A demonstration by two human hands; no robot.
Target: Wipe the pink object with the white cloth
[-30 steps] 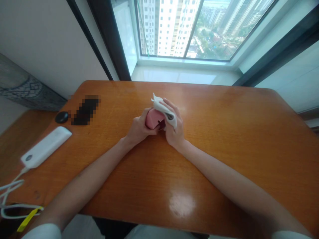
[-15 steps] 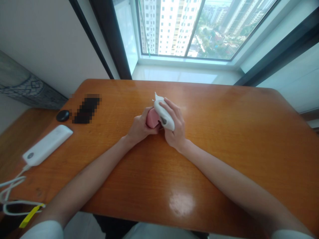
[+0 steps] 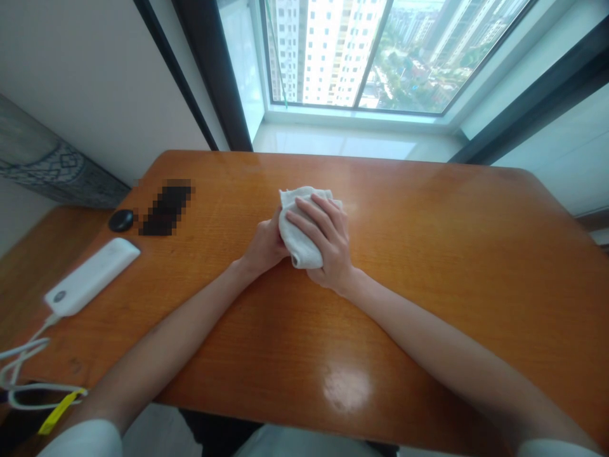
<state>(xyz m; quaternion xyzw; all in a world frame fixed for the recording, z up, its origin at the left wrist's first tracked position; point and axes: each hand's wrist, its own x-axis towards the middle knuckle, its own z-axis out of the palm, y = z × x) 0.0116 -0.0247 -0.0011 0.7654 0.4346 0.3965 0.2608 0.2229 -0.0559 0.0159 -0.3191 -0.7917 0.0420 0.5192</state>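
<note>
Now white cloth (image 3: 301, 236), bunched, soft, both hands clenched round it, right hand (image 3: 328, 244), left hand (image 3: 264, 246).

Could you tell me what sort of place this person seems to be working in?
Probably a room in a high-rise flat or office: a wooden table stands by a large window overlooking tower blocks, with a white power bank and cable at its edge.

high-rise flat | wooden desk (image 3: 428, 266) | window (image 3: 371, 51) over tower blocks
</note>
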